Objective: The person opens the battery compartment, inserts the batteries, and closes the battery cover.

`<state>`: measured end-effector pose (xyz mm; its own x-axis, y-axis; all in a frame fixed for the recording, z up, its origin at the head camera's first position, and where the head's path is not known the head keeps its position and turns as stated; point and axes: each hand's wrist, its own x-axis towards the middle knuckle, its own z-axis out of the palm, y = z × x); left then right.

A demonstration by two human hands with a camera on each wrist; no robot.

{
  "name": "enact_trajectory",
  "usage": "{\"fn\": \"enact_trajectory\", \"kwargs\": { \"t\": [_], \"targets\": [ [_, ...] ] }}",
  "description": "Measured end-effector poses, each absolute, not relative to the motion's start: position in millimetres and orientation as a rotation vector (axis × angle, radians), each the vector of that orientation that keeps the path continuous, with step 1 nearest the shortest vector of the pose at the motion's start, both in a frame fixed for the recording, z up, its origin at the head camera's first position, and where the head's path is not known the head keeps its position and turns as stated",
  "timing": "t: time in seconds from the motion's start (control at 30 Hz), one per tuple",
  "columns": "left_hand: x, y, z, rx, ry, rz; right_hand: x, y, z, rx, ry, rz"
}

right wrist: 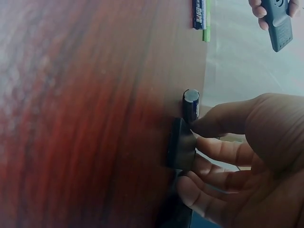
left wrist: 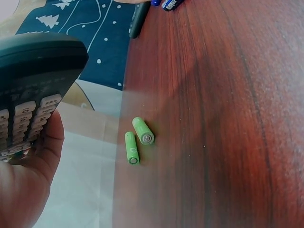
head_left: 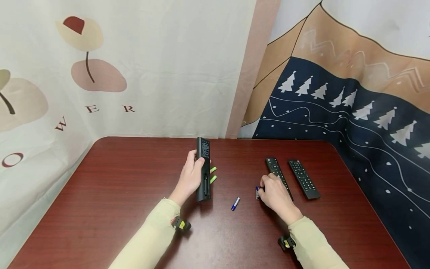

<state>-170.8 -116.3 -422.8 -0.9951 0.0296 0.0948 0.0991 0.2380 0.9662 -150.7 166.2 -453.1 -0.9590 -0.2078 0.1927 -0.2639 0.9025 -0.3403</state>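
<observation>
In the head view, my left hand (head_left: 191, 175) grips a black remote control (head_left: 203, 149), its back towards me and a battery slot showing at the lower end. The left wrist view shows this remote's button side. My right hand (head_left: 275, 192) is low over the table with curled fingers. In the right wrist view, its thumb and fingers pinch a small dark flat piece, apparently a battery cover (right wrist: 181, 145). A blue-and-silver battery (right wrist: 191, 104) stands out just beyond the thumb. Another such battery (head_left: 236, 203) lies between the hands.
Two green batteries (left wrist: 137, 140) lie beyond the held remote. Two more black remotes lie at the right, one (head_left: 276, 168) partly behind my right hand, the other (head_left: 304, 179) farther right. The reddish-brown table (head_left: 117, 186) ends at printed curtains (head_left: 174, 74).
</observation>
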Motion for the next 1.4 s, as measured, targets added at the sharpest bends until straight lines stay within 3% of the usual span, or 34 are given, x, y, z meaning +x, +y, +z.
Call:
{"fn": "enact_trajectory", "kwargs": {
  "t": [0.9, 1.4],
  "targets": [
    [-171, -119, -424, -0.126, -2.425, -1.883, -161, 152, -453, 0.336, -3.004, 0.366],
    [-170, -119, -425, -0.125, -2.415, -1.873, -160, 152, -444, 0.313, -2.950, 0.518]
  ]
}}
